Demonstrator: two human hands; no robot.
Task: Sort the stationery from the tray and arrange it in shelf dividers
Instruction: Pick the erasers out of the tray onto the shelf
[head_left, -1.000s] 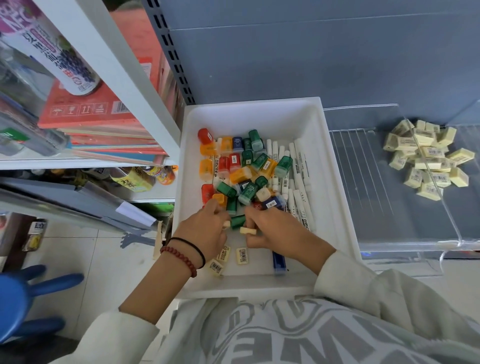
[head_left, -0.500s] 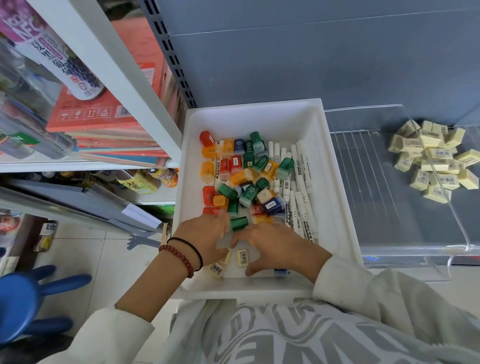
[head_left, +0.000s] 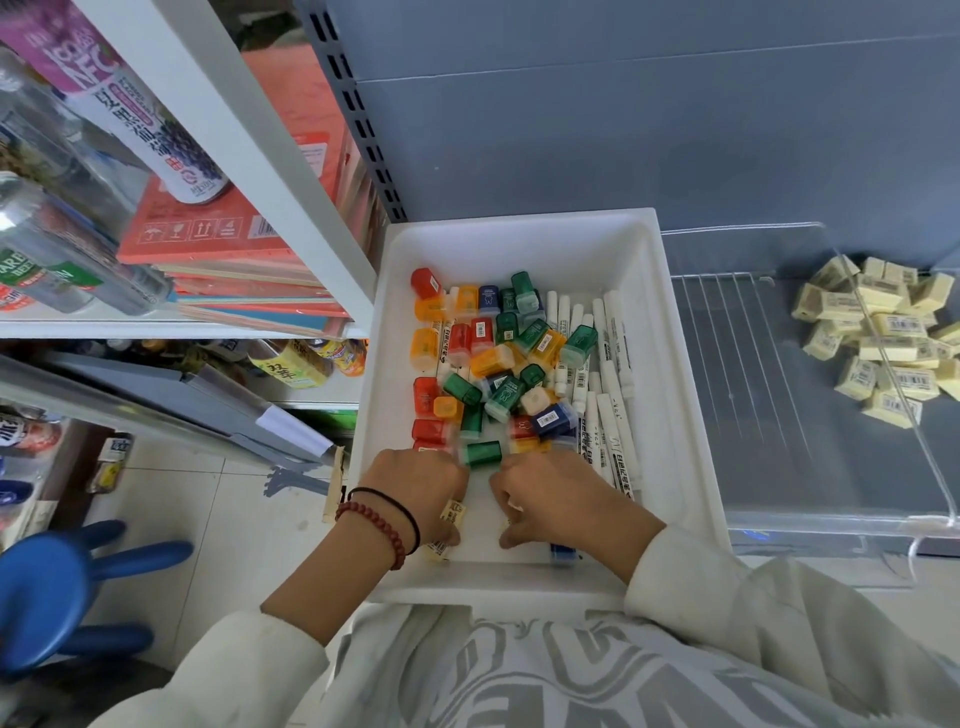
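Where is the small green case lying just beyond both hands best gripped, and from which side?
Pinch the green case across its near and far long faces, from above: it lies crosswise on its side, top exposed, with other cases crowding behind it.

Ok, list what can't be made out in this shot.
Head view:
- grip of left hand and right hand: their own backs hide the fingertips.
- blue item: mostly under the right wrist.
- green plastic item: motion-blurred.
- eraser pile: cut by the right edge.
- print on marker: too small to read.
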